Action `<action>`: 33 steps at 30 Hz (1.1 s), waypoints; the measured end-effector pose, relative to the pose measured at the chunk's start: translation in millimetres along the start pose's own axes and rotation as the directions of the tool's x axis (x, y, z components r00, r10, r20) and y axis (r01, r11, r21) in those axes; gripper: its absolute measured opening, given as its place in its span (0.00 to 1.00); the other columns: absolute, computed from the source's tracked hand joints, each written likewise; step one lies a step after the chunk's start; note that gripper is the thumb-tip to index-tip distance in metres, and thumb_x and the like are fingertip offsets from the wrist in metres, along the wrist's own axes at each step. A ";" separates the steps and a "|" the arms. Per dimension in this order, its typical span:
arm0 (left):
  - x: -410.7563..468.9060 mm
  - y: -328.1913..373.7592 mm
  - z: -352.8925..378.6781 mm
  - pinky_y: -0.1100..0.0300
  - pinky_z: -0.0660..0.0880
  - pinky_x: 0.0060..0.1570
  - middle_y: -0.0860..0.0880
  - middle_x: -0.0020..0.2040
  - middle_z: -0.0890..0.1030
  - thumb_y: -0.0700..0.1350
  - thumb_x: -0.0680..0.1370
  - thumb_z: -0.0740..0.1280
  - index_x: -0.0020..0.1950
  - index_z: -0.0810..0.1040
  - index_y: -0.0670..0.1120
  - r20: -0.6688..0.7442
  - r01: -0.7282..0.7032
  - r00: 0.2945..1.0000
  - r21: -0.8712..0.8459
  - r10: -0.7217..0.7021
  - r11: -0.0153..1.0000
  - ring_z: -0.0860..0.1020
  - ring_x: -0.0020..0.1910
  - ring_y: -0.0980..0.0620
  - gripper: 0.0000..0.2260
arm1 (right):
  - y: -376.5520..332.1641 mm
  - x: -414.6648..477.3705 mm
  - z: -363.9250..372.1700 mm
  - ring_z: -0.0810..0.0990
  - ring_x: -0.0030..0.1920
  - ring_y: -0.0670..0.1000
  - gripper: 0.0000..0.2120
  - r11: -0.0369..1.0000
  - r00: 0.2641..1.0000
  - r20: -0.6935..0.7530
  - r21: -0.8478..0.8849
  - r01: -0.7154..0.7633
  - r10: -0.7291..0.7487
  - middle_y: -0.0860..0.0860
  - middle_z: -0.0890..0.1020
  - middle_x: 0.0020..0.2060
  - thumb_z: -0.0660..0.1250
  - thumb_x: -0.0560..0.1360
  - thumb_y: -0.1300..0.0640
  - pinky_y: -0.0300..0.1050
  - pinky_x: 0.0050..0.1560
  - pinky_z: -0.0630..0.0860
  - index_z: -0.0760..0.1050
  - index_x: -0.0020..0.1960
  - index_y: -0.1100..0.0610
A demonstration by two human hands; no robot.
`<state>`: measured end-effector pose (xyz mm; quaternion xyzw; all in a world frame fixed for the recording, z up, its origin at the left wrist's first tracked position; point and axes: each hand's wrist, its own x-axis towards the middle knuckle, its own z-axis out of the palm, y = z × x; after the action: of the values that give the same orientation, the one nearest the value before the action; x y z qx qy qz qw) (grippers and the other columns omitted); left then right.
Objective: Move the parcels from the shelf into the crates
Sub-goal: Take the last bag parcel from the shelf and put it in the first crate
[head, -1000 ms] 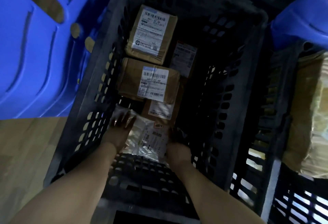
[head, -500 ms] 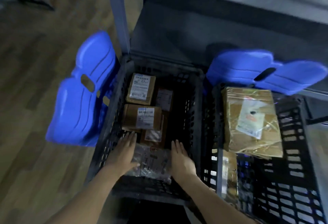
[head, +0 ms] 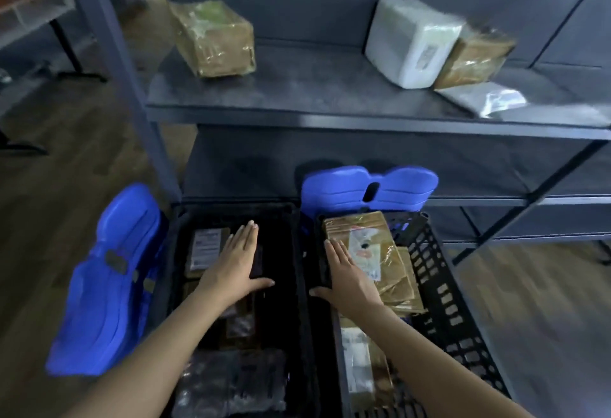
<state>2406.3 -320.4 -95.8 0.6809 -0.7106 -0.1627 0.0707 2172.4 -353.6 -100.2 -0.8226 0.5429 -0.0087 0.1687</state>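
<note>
Currently between picks: left hand (head: 236, 259) flat, fingers straight, empty, over left crate (head: 231, 207); right hand (head: 347, 272) likewise over right crate (head: 439, 272). Both crates hold parcels (head: 360, 239). Shelf (head: 314, 100) has maybe four more, blurry. Next: reach up for brown box (head: 213, 39).

Dim indoor light — crate interiors sunk in shadow, edges motion-blurred and bowed

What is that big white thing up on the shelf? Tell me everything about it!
The white parcel is a blocky bundle wrapped in what looks like white plastic, with a small label on its side. It sits on the dark shelf, and a brown taped box is pressed up beside it. Nobody is touching it.
</note>
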 end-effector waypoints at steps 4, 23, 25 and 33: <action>28.6 39.3 -28.4 0.61 0.37 0.70 0.45 0.77 0.37 0.66 0.71 0.64 0.76 0.35 0.41 -0.083 -0.047 0.995 0.041 0.050 0.998 0.39 0.76 0.50 0.51 | 31.4 8.1 -47.6 0.42 0.78 0.46 0.47 1.000 0.993 -0.118 0.009 -0.024 0.024 0.48 0.44 0.79 0.67 0.75 0.41 0.44 0.72 0.61 0.41 0.79 0.55; 205.0 276.8 -80.8 0.58 0.44 0.73 0.46 0.78 0.42 0.67 0.71 0.63 0.77 0.39 0.42 -0.230 0.008 0.973 0.153 0.028 0.988 0.43 0.77 0.49 0.50 | 265.6 86.3 -242.4 0.44 0.79 0.51 0.46 0.994 0.956 -0.290 -0.104 0.020 -0.050 0.53 0.47 0.79 0.66 0.74 0.39 0.45 0.76 0.45 0.46 0.79 0.58; 218.9 292.0 -84.2 0.56 0.49 0.73 0.48 0.79 0.45 0.66 0.72 0.64 0.78 0.41 0.43 -0.250 0.023 0.968 0.135 0.011 0.991 0.45 0.77 0.49 0.48 | 287.7 92.5 -261.4 0.46 0.79 0.51 0.46 0.996 0.946 -0.322 -0.094 0.001 -0.031 0.52 0.49 0.79 0.68 0.73 0.39 0.46 0.77 0.47 0.47 0.79 0.58; 271.6 336.5 -89.9 0.57 0.48 0.73 0.46 0.79 0.49 0.64 0.73 0.65 0.78 0.45 0.42 -0.268 -0.021 0.961 0.186 0.071 0.982 0.49 0.77 0.48 0.46 | 349.8 118.5 -307.9 0.48 0.79 0.51 0.45 0.994 0.925 -0.377 -0.068 -0.088 0.056 0.51 0.52 0.79 0.69 0.73 0.41 0.48 0.74 0.58 0.49 0.79 0.56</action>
<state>2100.3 -594.9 65.7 0.6836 -0.7215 0.0002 0.1097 1848.8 -666.0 69.7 -0.7917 0.5949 -0.1363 0.0276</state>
